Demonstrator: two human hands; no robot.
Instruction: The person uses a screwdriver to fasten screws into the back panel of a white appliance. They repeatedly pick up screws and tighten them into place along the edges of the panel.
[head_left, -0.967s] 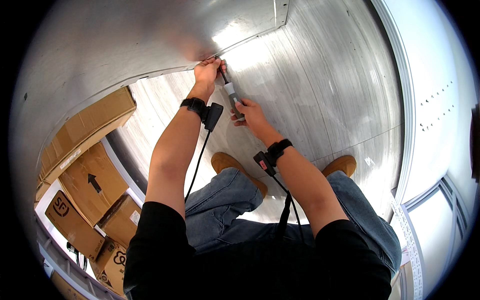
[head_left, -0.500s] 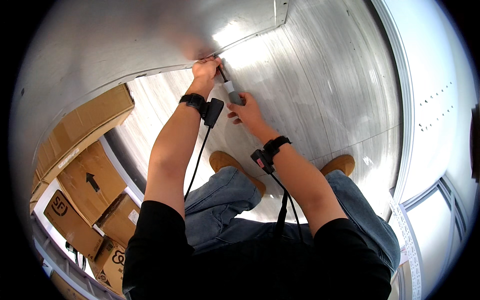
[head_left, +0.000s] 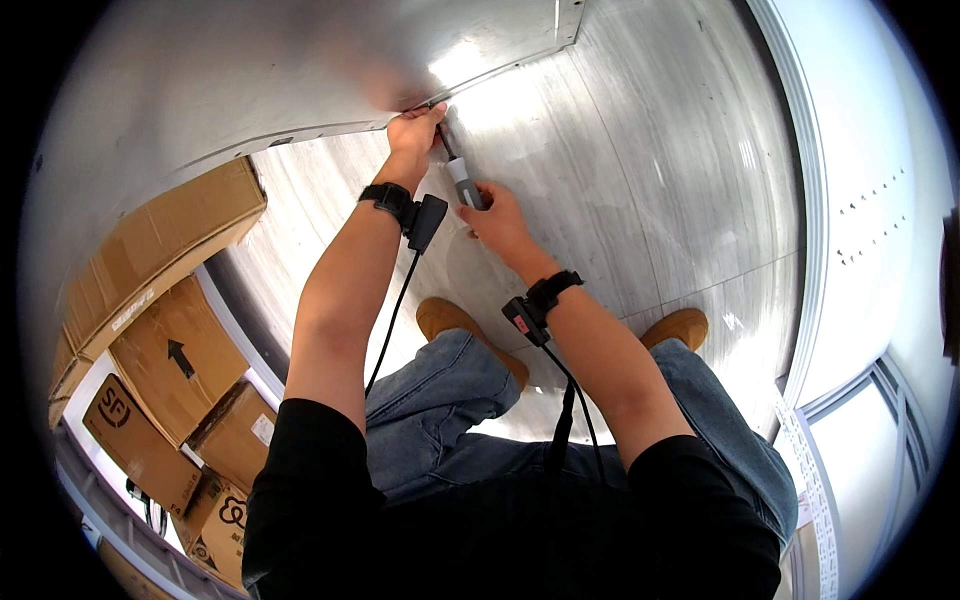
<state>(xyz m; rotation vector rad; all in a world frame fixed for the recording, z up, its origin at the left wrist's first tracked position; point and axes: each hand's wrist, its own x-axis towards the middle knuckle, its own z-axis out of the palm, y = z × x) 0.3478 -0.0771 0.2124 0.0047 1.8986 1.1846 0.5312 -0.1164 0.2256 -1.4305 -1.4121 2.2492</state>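
Note:
A screwdriver (head_left: 467, 186) with a grey handle and a thin dark shaft points up and slightly left toward the lower edge of a shiny metal panel (head_left: 250, 75). My right hand (head_left: 497, 222) holds its handle between thumb and fingers. At the shaft's far end, my left hand (head_left: 412, 134) is closed against the panel's edge, thumb and fingers together. The shaft's tip and whatever those fingers pinch are hidden. A black strap with a small black box and a cable sits on each wrist.
Cardboard boxes (head_left: 180, 345) are stacked on a rack at the left. The wood-patterned floor (head_left: 640, 170) runs beneath my hands, with my brown shoes (head_left: 675, 328) on it. A white panel (head_left: 860, 150) with small holes bounds the right side.
The fingers of my right hand have drawn in closer round the screwdriver handle. My left hand stays at the panel's edge, its thumb slightly raised. The view has shifted a little.

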